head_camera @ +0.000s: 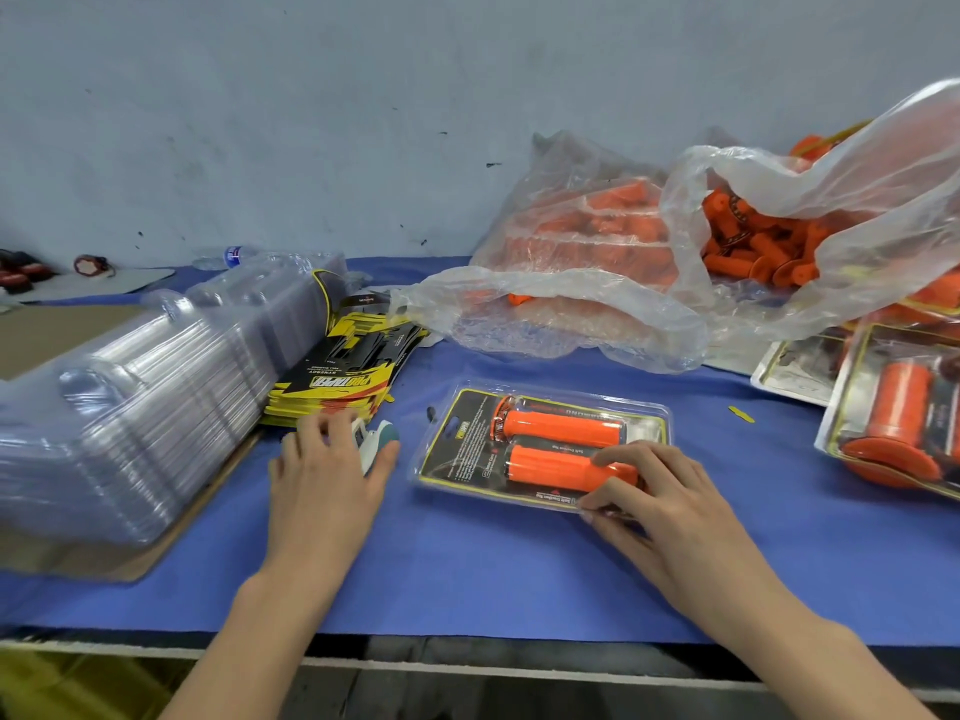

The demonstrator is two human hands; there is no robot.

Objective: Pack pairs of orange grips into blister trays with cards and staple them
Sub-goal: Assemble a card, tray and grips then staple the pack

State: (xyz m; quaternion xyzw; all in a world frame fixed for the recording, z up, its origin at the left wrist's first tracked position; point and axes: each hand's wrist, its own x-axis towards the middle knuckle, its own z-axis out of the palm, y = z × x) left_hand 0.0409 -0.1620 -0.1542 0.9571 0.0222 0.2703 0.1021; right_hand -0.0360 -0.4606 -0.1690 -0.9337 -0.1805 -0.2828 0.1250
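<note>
A clear blister tray lies on the blue cloth with a black and yellow card inside and two orange grips side by side. My right hand pinches the tray's near right edge, with the index finger on the nearer grip. My left hand lies over a white and teal stapler, fingers spread over it, just left of the tray. Whether the fingers curl round the stapler is not visible.
A tall stack of empty blister trays lies at the left, with a pile of yellow and black cards beside it. Plastic bags of loose orange grips sit at the back right. Packed blisters lie at the right edge.
</note>
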